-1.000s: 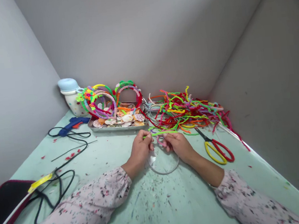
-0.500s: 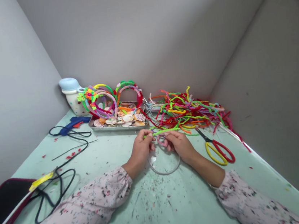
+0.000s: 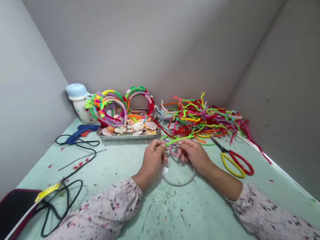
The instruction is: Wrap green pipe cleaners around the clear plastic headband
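Between my two hands a bright green pipe cleaner (image 3: 177,140) is stretched out sideways. My left hand (image 3: 153,157) pinches its left end, and my right hand (image 3: 193,154) pinches it near the right. Below my fingers hangs a thin grey hoop (image 3: 180,184), its lower curve showing over the table. A pink and purple fuzzy piece (image 3: 174,151) curls between the hands, close to my right fingers. How the hoop is held is hidden by the fingers.
Behind stands a metal tray (image 3: 130,137) of shells with colourful headbands (image 3: 112,98). Tangled pipe cleaners (image 3: 197,119) and scissors (image 3: 233,159) lie to the right. At left are a lidded cup (image 3: 81,106), a blue glue gun (image 3: 80,133), black cable (image 3: 67,197) and a dark device (image 3: 8,212).
The whole view has shifted slightly, so things appear a little further right. Both hands keep their pinch, with hardly any change in the green pipe cleaner between them.
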`<state>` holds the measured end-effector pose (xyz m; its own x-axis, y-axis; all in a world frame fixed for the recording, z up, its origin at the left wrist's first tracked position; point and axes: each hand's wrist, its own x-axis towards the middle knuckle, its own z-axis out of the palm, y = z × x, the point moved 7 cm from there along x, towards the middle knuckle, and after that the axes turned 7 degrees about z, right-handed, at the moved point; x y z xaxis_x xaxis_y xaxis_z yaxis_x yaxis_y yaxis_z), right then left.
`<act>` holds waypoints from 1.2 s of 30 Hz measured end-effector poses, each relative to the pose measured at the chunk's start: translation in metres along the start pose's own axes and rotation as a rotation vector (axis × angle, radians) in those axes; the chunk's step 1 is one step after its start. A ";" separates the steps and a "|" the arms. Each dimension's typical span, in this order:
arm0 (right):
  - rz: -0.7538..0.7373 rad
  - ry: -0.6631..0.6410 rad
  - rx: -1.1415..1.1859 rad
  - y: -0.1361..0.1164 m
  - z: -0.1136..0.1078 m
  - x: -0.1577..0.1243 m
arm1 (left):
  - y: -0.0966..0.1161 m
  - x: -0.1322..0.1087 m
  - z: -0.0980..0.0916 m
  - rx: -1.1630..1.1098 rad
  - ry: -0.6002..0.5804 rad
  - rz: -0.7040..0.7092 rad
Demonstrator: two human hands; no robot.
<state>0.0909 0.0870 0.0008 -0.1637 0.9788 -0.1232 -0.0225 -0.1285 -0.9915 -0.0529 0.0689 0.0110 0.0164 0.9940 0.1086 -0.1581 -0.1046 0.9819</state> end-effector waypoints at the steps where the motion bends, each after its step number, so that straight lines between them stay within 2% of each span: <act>1: 0.000 -0.001 -0.003 0.000 0.000 0.000 | 0.000 -0.001 0.000 0.039 -0.006 0.008; 6: -0.015 -0.015 -0.040 -0.003 0.002 0.000 | 0.004 -0.003 -0.002 0.209 -0.009 0.070; 11: -0.026 -0.012 -0.053 -0.004 0.003 -0.001 | 0.018 -0.004 -0.004 0.374 -0.001 0.209; 14: -0.051 -0.008 -0.040 -0.008 0.003 -0.005 | 0.023 -0.002 -0.009 0.396 0.007 0.233; 18: -0.116 -0.030 -0.045 -0.017 0.006 -0.011 | 0.023 0.004 -0.021 0.247 0.079 0.183; 21: -0.144 -0.037 -0.042 -0.020 0.007 -0.012 | 0.019 0.006 -0.028 0.099 0.126 0.090; 25: -0.176 -0.059 -0.046 -0.020 0.009 -0.014 | 0.020 0.000 -0.035 -0.059 0.161 0.009; 32: -0.313 -0.005 -0.305 -0.023 0.020 -0.030 | 0.018 -0.022 -0.049 -0.200 0.116 -0.057; 36: -0.338 0.059 -0.362 -0.028 0.022 -0.035 | 0.015 -0.025 -0.048 -0.187 0.083 -0.016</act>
<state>0.0751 0.0531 0.0333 -0.1498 0.9649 0.2157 0.2812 0.2508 -0.9263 -0.1034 0.0442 0.0159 -0.0594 0.9956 0.0726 -0.3395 -0.0886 0.9364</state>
